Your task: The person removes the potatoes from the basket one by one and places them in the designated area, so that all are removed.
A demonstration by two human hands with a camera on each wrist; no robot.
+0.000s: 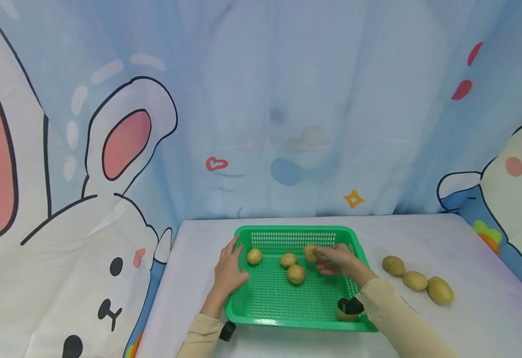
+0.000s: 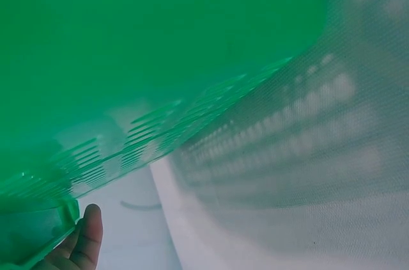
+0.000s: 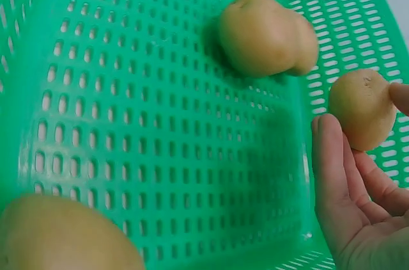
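Note:
A green plastic basket [image 1: 278, 308] with slotted walls stands on the table. My right hand [image 1: 339, 259] reaches over its right side and pinches a potato [image 3: 362, 109] between thumb and fingers, near the back wall. Two potatoes sit close together at mid-basket, a rear one [image 1: 288, 259] and a front one [image 1: 295, 274]. Another potato [image 1: 254, 256] lies at the back left. In the front right corner, a potato [image 1: 347, 315] is partly covered by the right wrist's camera. My left hand [image 1: 228, 271] rests at the basket's left rim, fingers extended and thumb spread toward the inside.
On the white table [image 1: 467, 328], right of the basket, three more potatoes lie in a slanting row: a back one [image 1: 393, 266], a middle one [image 1: 415, 281] and a front one [image 1: 440, 291]. A printed cartoon curtain [image 1: 261, 124] hangs behind the table.

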